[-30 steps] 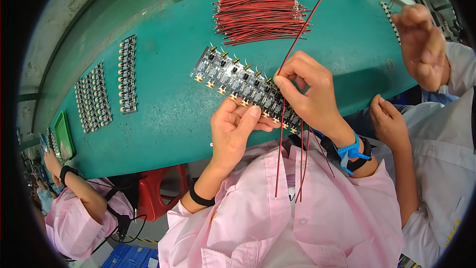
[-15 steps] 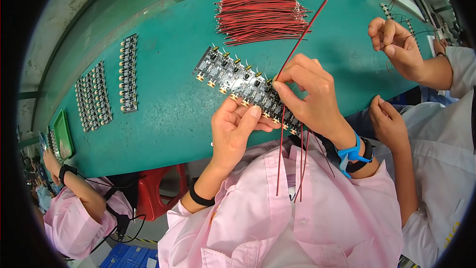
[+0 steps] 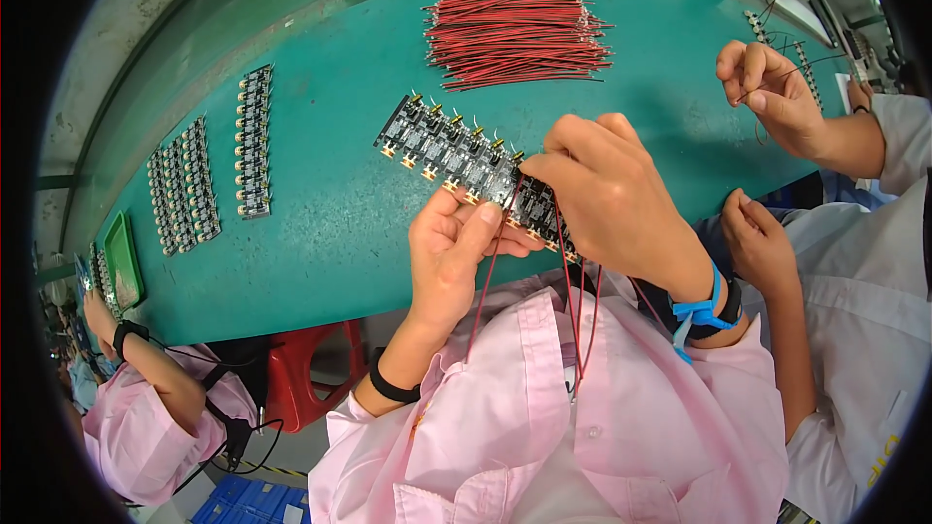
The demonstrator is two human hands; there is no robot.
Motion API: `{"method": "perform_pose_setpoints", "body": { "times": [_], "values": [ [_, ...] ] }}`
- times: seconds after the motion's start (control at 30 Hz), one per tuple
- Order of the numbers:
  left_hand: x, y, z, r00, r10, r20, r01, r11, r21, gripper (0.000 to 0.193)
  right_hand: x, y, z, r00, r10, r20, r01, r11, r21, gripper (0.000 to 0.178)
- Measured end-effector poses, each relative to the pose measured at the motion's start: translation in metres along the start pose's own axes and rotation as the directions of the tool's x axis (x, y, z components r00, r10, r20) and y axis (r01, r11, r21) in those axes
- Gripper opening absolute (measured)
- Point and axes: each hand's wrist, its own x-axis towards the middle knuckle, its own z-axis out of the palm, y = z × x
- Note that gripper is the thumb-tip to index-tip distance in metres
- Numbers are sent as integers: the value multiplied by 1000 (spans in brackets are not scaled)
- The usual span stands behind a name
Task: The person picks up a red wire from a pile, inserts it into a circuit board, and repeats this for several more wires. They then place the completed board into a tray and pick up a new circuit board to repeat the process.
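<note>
My left hand (image 3: 445, 257) grips a strip of small joined circuit boards (image 3: 437, 147) from its lower edge, thumb on top. The strip slants down to the right, with gold contacts on the near side and short pale leads on the far side. Closed over its right half is my right hand (image 3: 621, 209), fingertips pinching a red wire (image 3: 482, 296) at the far edge. That wire now runs down across the boards toward my shirt. Several other dark and red wires (image 3: 573, 330) hang from the strip farther right. My right fingers hide part of the boards.
Beyond the strip lies a pile of red and black wires (image 3: 519, 34) on the green table (image 3: 330, 194). More board strips (image 3: 254, 141) rest at left, near a green tray (image 3: 123, 262). A co-worker's hand (image 3: 777, 97) holds thin wire at right; another person sits at left.
The red wire that pointed up from my right fingers now slants down over the boards. My right hand has turned and shifted slightly left; the strip stays in my left hand.
</note>
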Motion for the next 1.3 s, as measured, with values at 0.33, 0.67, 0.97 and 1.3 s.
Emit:
{"method": "perform_pose_setpoints", "body": {
  "times": [0.33,0.67,0.97,1.3],
  "values": [
    [-1,-4,-16,1000,-24,-4,23,994,-109,11,16,47,-8,959,282,-23,-269,934,236,13],
    [-1,-3,-16,1000,-15,-21,13,995,-99,11,47,93,19,993,116,23,-93,888,-450,16],
    [-1,-2,-18,1000,5,-27,-8,993,-114,10,42,104,-2,992,56,-110,-82,965,-249,11],
    [3,-1,-19,999,13,-35,-15,997,-71,11,17,89,-15,851,519,-73,-453,798,398,13]
  ]
}}
